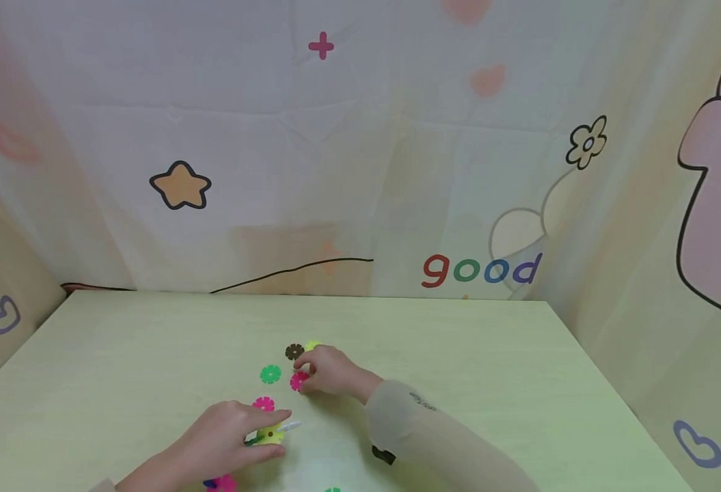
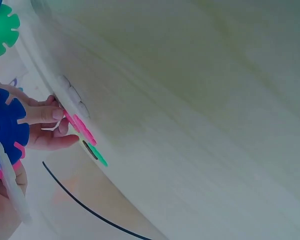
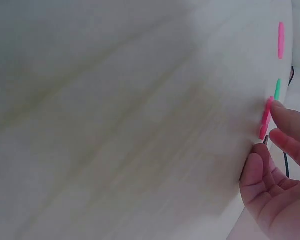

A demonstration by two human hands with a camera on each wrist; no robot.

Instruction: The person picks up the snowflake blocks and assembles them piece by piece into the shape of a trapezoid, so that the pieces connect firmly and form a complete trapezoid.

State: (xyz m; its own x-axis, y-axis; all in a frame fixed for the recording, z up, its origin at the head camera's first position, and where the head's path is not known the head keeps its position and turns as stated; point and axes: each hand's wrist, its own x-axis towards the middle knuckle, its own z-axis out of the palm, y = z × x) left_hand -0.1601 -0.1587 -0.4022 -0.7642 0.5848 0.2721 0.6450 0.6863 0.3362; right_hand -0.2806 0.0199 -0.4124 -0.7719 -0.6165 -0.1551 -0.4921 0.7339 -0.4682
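Note:
In the head view my left hand [image 1: 227,430] holds a cluster of joined plastic snowflake discs, with a yellow disc [image 1: 269,434] and a white disc [image 1: 290,426] showing between thumb and forefinger. Large in the left wrist view are the cluster's blue disc [image 2: 10,125], a white disc [image 2: 12,185] slotted into it and a green disc [image 2: 5,30]. My right hand [image 1: 335,372] reaches farther out on the table, thumb and forefinger pinching the edges of a pink disc [image 1: 297,381]. Its other fingers are curled against the tabletop in the right wrist view.
Loose discs lie on the pale table [image 1: 458,383] around the right hand: brown [image 1: 294,352], yellow [image 1: 312,346] and green [image 1: 270,374]. Another pink disc [image 1: 264,404] is just beyond the left hand. A green edge [image 1: 332,489] shows at the bottom. Printed cloth [image 1: 366,171] hangs behind.

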